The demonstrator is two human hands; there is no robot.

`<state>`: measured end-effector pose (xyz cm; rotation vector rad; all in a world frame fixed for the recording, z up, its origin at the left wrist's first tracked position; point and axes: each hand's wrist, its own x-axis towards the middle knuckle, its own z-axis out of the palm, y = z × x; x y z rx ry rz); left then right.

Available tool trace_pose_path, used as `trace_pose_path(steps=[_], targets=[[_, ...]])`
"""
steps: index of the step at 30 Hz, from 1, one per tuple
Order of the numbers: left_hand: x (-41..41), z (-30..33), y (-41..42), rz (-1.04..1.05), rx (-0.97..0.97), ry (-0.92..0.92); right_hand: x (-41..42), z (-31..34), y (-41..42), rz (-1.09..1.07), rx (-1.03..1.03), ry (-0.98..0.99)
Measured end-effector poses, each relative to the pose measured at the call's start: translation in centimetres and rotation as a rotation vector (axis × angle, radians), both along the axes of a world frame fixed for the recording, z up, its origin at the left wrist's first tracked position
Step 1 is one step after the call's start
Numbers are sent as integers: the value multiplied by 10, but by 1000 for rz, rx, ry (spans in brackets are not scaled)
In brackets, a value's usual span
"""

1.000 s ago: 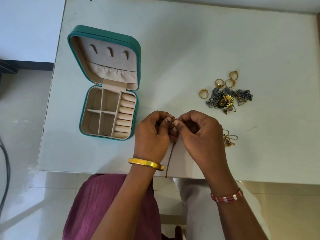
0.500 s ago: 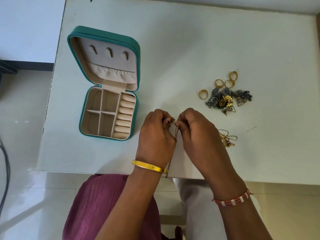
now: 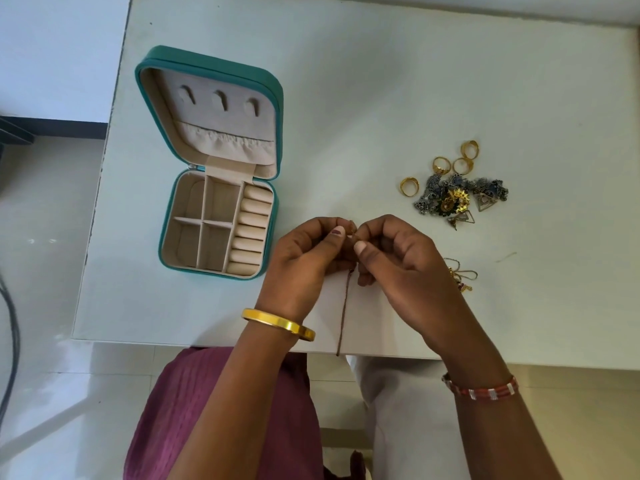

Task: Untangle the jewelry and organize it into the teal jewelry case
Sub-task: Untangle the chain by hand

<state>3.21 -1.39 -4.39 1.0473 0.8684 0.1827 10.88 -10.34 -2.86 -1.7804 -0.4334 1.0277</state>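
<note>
A thin brown chain (image 3: 344,313) hangs down between my two hands to the table's front edge. My left hand (image 3: 304,261) and my right hand (image 3: 401,268) both pinch its upper end with thumb and fingertips, held close together just above the table. The teal jewelry case (image 3: 273,98) lies open at the left, its beige compartments and ring rolls holding nothing. To the right lies a tangled heap of silver and gold jewelry (image 3: 457,199) with several gold rings (image 3: 410,186) around it. A small gold piece (image 3: 462,275) sits partly hidden behind my right hand.
The white table (image 3: 381,81) ends close to my body at the front and just left of the case. My lap in purple and white cloth lies below the edge. A dark cable (image 3: 10,323) runs over the floor at far left.
Both hands have shifted a little and worked the chain's top end between the fingertips. The chain hangs straighter now. The case and the jewelry heap have not moved.
</note>
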Motion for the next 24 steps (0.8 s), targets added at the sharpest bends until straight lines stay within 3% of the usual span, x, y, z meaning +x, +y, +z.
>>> trace_pose_path(steps=[15, 18, 24], targets=[[-4, -3, 2, 16, 187, -29, 3, 2, -4, -75, -51, -217], [-5, -6, 3, 20, 205, -42, 6, 2, -5, -94, -39, -120], [-3, -8, 2, 33, 28, -87, 3, -4, 0, -169, 52, 245]])
